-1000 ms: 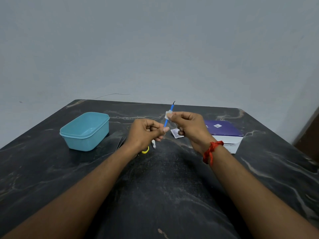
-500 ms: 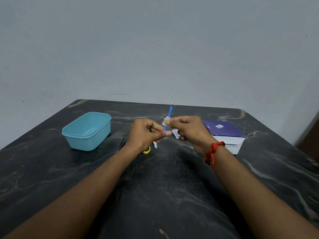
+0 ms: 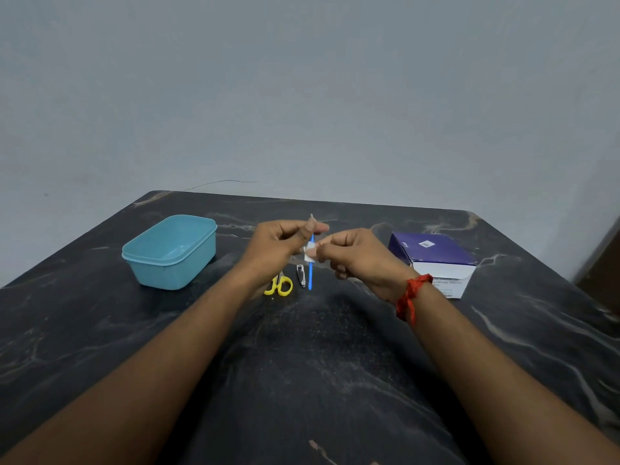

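Blue and thin, a long blue plastic stick [image 3: 310, 273] stands almost straight up in the air, just above the black marble table [image 3: 302, 380]. It is between the two hands. Both arms reach forward over the table, and the hands meet near the middle.

The left hand [image 3: 280, 245] has its fingers curled. It pinches the stick near the top, and a small grey tip pokes out above the fingers.

The right hand [image 3: 360, 260] comes in from the side with its fingers curled too. It pinches a small white square pad [image 3: 308, 255] against the middle of the stick. The pad may be folded round the stick, but it is too small to be sure. A red thread band [image 3: 411, 295] is tied on the right wrist.

Under the hands lie yellow-handled scissors [image 3: 280, 286] and a small silver nail clipper [image 3: 301, 275]. A teal plastic box [image 3: 167, 260] sits off to the left. A purple and white cardboard box [image 3: 432, 255] sits to the right.
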